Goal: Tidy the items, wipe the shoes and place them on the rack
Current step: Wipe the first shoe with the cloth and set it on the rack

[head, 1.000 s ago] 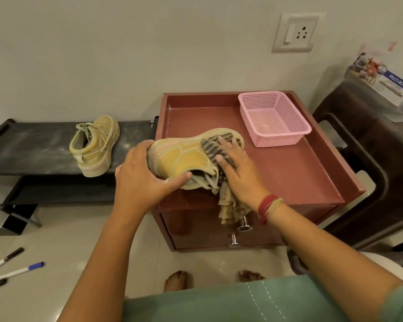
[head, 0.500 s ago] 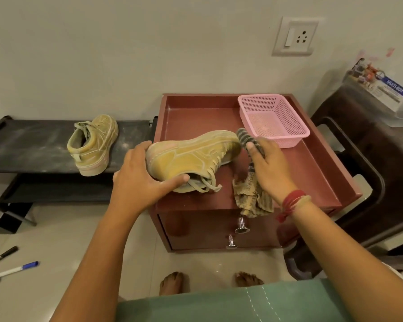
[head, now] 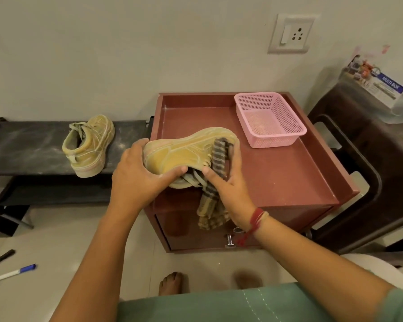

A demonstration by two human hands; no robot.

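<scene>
A dusty yellow sneaker (head: 184,152) lies tipped on its side over the front left of the red-brown cabinet top (head: 289,177). My left hand (head: 140,175) grips its heel end. My right hand (head: 228,180) holds a striped cloth (head: 219,156) against the sneaker's toe part, and the cloth's loose end hangs down over the cabinet front. The matching second sneaker (head: 89,145) stands alone on the dark shoe rack (head: 26,149) to the left.
A pink mesh basket (head: 269,119) sits at the cabinet's back right. Three markers (head: 11,273) lie on the floor at lower left. A dark chair (head: 358,173) stands to the right, with a printed box (head: 377,87) behind it. My bare feet are below the cabinet.
My right hand drew the cloth off the sneaker toward the right, then brought it back onto the toe part. The left hand kept its grip on the heel.
</scene>
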